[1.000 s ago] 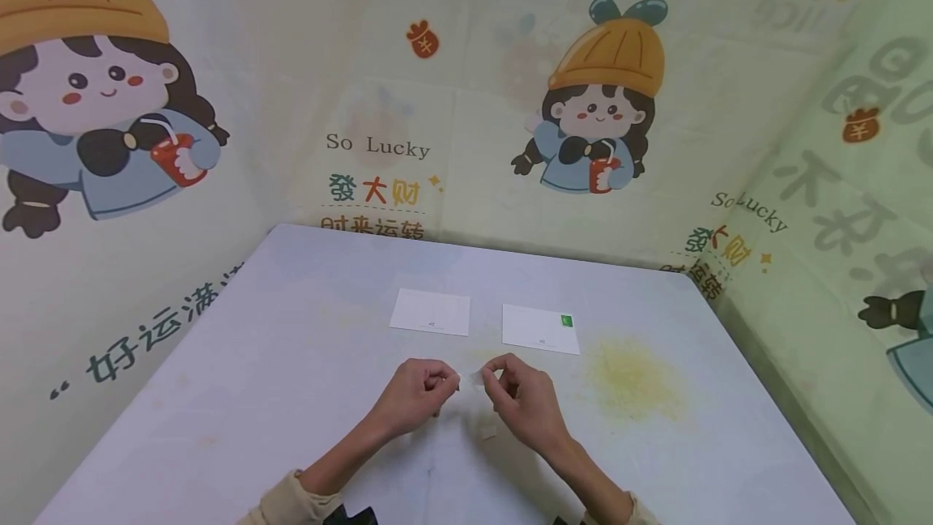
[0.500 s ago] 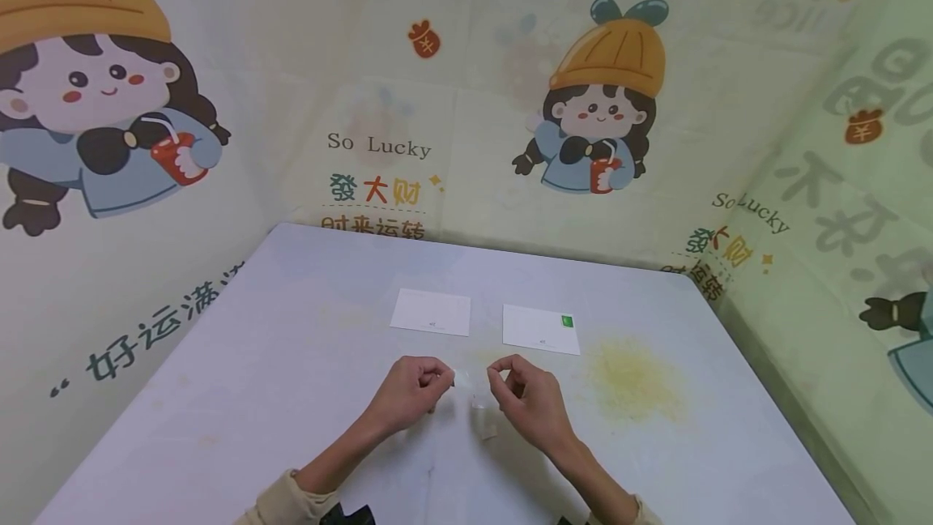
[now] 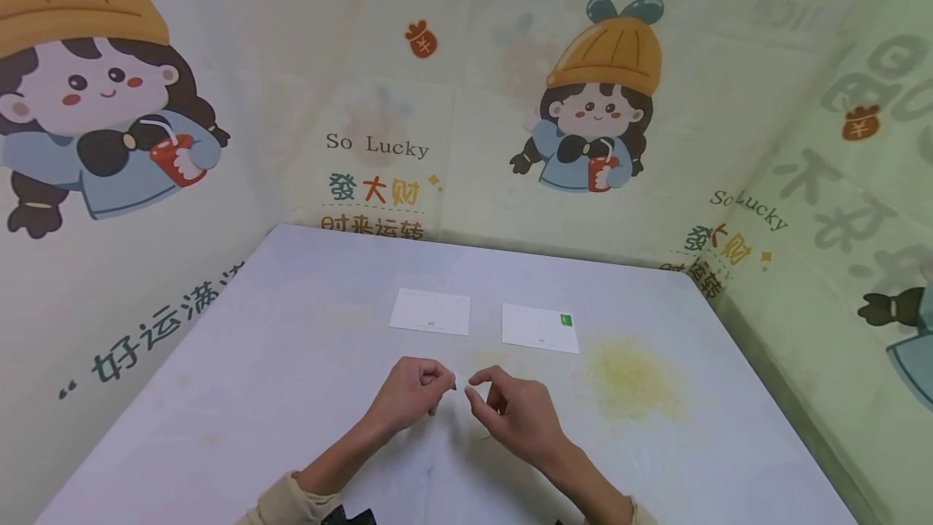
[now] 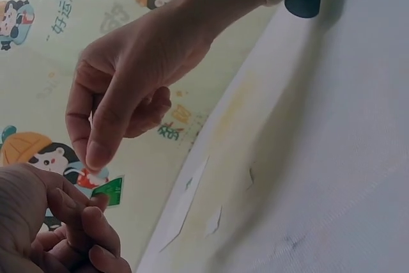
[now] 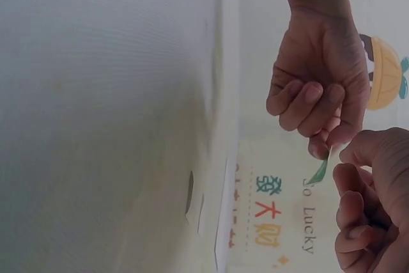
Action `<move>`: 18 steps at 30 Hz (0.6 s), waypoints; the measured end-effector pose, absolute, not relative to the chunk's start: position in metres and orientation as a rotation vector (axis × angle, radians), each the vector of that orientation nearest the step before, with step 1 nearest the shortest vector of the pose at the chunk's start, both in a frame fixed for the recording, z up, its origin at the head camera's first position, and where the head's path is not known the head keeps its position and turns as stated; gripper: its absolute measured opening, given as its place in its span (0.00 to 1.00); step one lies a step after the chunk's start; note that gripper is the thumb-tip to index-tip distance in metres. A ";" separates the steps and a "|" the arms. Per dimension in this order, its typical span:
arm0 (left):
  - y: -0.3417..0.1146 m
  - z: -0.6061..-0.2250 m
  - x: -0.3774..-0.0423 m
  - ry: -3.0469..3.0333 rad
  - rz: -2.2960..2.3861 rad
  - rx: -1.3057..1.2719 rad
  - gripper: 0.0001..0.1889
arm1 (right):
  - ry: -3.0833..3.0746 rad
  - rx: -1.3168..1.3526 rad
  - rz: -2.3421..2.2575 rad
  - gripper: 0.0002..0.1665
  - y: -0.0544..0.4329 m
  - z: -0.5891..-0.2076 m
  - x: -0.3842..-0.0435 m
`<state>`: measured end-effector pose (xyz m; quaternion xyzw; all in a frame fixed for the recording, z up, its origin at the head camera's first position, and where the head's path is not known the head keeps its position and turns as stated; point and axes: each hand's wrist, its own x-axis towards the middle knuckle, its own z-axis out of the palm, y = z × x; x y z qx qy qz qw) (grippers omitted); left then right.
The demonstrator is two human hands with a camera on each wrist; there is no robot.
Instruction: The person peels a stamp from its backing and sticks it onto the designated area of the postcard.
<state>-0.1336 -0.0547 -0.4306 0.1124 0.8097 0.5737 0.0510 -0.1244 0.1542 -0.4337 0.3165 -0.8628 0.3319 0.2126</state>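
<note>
My left hand (image 3: 408,391) pinches a small green stamp (image 4: 110,191) between thumb and forefinger; only a dark speck of it shows in the head view. Facing it, my right hand (image 3: 517,416) has its thumb and forefinger curved and slightly apart, close to the stamp, with nothing visible between them. Two white cards lie beyond the hands. The left card (image 3: 428,312) has only a small printed mark, while the right card (image 3: 535,330) bears a green stamp (image 3: 566,320) in its upper right corner.
Small pale scraps (image 4: 214,220) lie on the white table (image 3: 240,395) below the hands, mostly hidden behind the right hand in the head view. A yellowish stain (image 3: 634,375) marks the tabletop to the right. A cartoon-printed cloth (image 3: 466,104) hangs around the table.
A thin translucent piece left my right fingers and dropped to the table near another scrap. The right hand then moved left and closer to the left hand, which stayed almost still.
</note>
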 end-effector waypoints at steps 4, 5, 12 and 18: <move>-0.054 -0.430 -0.133 2.430 1.759 0.315 0.11 | -2.364 0.935 0.788 0.12 0.154 -0.434 -0.122; -0.054 -0.430 -0.133 2.421 1.762 0.308 0.11 | -2.360 0.943 0.766 0.12 0.154 -0.434 -0.122; -0.053 -0.428 -0.132 2.351 1.779 0.277 0.12 | -2.340 0.965 0.711 0.13 0.153 -0.433 -0.119; -0.053 -0.426 -0.131 2.334 1.779 0.286 0.12 | -2.328 0.968 0.669 0.14 0.151 -0.433 -0.119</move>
